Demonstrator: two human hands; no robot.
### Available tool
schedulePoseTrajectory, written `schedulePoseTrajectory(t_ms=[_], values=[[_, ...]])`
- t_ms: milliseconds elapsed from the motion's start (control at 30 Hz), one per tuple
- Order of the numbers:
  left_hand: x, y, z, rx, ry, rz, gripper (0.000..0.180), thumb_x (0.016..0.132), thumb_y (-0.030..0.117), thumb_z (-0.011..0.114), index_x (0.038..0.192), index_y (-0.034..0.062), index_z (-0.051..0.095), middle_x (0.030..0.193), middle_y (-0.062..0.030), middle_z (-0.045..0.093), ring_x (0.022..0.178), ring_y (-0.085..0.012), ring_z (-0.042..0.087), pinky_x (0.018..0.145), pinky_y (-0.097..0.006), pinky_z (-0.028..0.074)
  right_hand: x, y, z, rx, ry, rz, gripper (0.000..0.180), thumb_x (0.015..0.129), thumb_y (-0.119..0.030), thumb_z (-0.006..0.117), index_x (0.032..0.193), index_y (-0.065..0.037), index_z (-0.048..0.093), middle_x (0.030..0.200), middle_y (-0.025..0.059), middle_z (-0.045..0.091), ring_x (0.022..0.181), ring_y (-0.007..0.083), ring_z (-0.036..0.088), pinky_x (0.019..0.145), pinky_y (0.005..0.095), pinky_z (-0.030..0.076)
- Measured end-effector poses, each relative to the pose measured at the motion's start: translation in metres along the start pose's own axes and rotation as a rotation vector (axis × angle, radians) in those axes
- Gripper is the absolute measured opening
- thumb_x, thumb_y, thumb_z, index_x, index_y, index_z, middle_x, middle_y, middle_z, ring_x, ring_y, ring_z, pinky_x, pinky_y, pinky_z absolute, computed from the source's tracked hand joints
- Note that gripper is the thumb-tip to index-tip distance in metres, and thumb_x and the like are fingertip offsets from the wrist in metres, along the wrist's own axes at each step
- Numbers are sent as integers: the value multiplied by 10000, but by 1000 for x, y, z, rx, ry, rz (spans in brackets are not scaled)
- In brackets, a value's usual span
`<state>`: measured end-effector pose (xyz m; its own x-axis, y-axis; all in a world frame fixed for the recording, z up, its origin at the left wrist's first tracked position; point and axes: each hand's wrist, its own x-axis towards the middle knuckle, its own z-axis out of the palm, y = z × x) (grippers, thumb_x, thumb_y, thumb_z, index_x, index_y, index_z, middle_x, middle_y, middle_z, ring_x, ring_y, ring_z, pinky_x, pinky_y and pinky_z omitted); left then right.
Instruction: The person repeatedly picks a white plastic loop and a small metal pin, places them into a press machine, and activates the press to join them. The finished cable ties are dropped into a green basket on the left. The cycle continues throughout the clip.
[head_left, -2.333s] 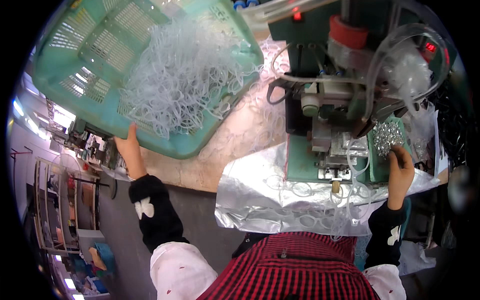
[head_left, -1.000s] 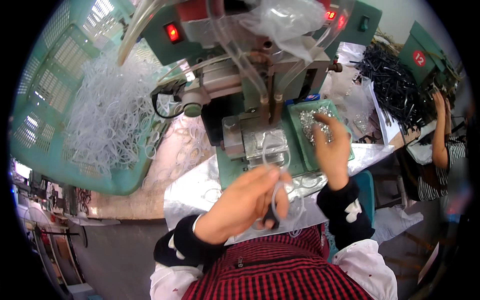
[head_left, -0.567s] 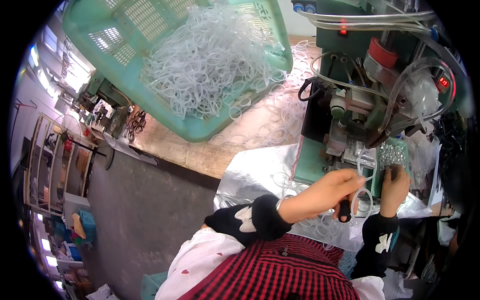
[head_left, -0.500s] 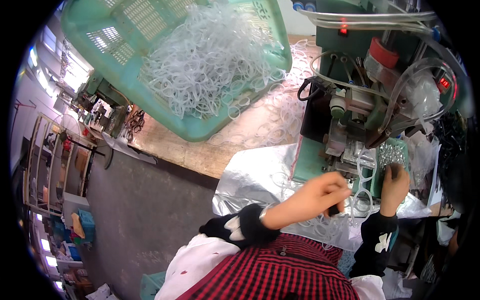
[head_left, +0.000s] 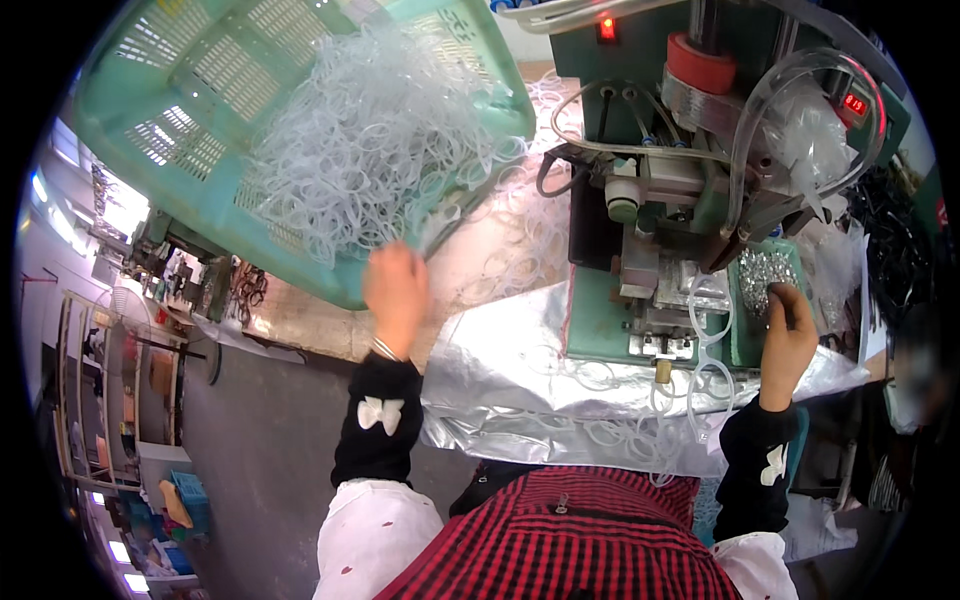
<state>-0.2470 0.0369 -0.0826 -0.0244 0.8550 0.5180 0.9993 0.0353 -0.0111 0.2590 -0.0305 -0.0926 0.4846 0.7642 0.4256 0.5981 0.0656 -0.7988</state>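
Note:
My left hand (head_left: 397, 292), smeared by motion, is at the near rim of a large green plastic basket (head_left: 345, 285); its fingers cannot be made out. In the basket lies a heap of clear eyeglass frames (head_left: 350, 150). My right hand (head_left: 790, 340) is at the edge of a small green tray (head_left: 742, 345) holding small shiny metal pieces (head_left: 765, 275). Its thumb and fingers, with a dark covering on a fingertip, are pinched together; whatever is between them is too small to name. Beside it, a clear eyeglass frame (head_left: 697, 375) hangs at the front of the machine's metal fixture (head_left: 665, 325).
A green bench machine (head_left: 640, 90) with clear hoses and a red collar (head_left: 700, 65) stands at the right. More clear frames lie on the wooden table (head_left: 320, 325) and on silver foil (head_left: 500, 350) along its front edge. Black pieces (head_left: 890, 260) are heaped far right.
My left hand has swung from in front of the machine to the basket's near rim. My right hand stays at the metal-piece tray, its fingers now pinched. The view has shifted slightly.

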Motion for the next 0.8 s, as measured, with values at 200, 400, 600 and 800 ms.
schedulePoseTrajectory(t_ms=[200,400,600,800], values=[[88,-34,61,-75,58,-234,270,837,284,594,837,31,691,948,-197,677,809,-432,645,705,-518,498,7,9,-10,12,1,-13,163,885,-36,650,1036,11,693,969,108,710,903,210,654,849,301,484],[45,45,65,-477,-87,-203,278,851,281,614,799,9,638,841,-224,625,754,-424,600,661,-461,459,-39,8,-43,-16,138,99,133,832,3,683,965,10,693,930,86,686,887,204,640,846,306,473],[53,70,51,-563,191,285,269,880,247,681,825,-14,653,711,-156,612,614,-305,573,616,-388,451,-5,-89,-32,216,-228,-108,137,790,21,678,924,6,706,947,94,696,916,203,648,861,301,474],[2,129,-25,-1378,-417,-454,291,1020,281,561,1105,34,690,725,15,592,548,-56,486,476,-195,309,1,-108,36,624,-201,-9,371,796,9,706,1148,49,596,937,58,660,902,116,620,841,248,478]])
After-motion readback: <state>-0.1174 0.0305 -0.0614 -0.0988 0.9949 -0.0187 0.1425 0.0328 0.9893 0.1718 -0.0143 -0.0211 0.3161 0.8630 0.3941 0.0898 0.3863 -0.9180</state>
